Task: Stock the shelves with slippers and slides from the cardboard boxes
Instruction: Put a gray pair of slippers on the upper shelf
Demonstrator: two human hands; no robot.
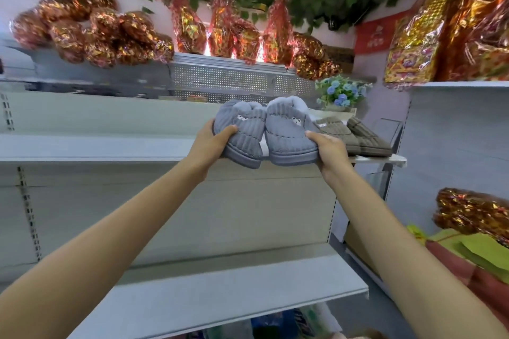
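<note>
Head view looks up along both bare forearms to a pair of blue-grey slippers [264,132] held side by side at the front edge of the upper shelf [110,150]. Left hand [212,140] grips the left slipper, thumb pressed on its ribbed top and fingers curled underneath (out of sight); right hand [329,151] grips the right slipper the same way, thumb on top near its outer edge. Just beside them to the right, a pair of brown slippers [358,137] lies on that same shelf. Behind stands a pot of blue flowers [341,92], and foil-wrapped packages [104,33] crowd the top ledge, while a lower shelf [234,300] sits below the arms
</note>
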